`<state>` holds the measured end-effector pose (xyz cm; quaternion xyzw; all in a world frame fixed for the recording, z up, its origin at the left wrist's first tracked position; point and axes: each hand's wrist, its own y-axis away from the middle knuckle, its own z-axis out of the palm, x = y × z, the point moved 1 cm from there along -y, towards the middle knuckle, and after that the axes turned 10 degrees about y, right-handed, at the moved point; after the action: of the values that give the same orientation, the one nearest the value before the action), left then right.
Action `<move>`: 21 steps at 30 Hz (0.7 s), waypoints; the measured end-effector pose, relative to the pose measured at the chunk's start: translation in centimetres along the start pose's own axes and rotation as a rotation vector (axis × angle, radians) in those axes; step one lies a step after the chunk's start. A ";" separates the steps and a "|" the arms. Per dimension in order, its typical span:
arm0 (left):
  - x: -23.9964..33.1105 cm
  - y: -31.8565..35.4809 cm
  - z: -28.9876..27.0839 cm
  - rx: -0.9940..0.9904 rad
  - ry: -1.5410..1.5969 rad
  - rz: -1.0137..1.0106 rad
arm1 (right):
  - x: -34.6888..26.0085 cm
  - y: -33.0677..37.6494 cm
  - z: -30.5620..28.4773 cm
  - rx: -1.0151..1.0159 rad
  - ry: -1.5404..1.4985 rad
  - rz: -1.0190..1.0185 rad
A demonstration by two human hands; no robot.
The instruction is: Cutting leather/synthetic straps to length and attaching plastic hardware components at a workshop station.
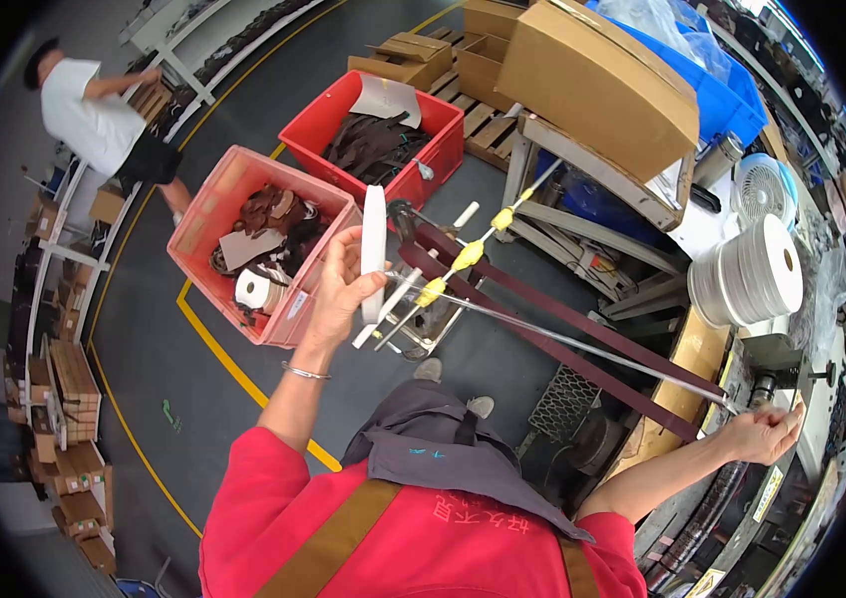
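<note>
My left hand [345, 279] is closed on a thin white disc [374, 244], seen nearly edge-on, with the thumb on its near side. The disc stands by the left end of a long metal rod [582, 345]. Yellow wrapped lumps [468, 255] sit on a second rod just right of the disc. Past them, a maroon webbing strap [582, 299] runs in two lengths toward the machine at the right. My right hand [760, 436] is beside that machine [764, 369], near the long rod's right end. Its fingers are pinched together; what they hold is too small to make out.
Two red crates [243, 164] with strap scraps stand ahead on the left. A large cardboard box [597, 85] rests on a bench [602, 169] ahead right. A white spool [747, 271] and a fan [765, 189] are at the right. Another person [94, 115] is at far left.
</note>
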<state>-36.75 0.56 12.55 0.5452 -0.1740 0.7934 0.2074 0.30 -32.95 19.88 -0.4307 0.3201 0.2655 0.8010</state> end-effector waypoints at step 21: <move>1.0 -4.7 -14.6 -0.219 0.504 -0.260 | -16.8 1.9 -22.1 0.317 1.358 -0.689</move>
<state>-46.20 12.07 8.68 0.3234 -0.1304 0.8469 0.4014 -18.28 -53.55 21.96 -0.4543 0.6229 -0.3693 0.5189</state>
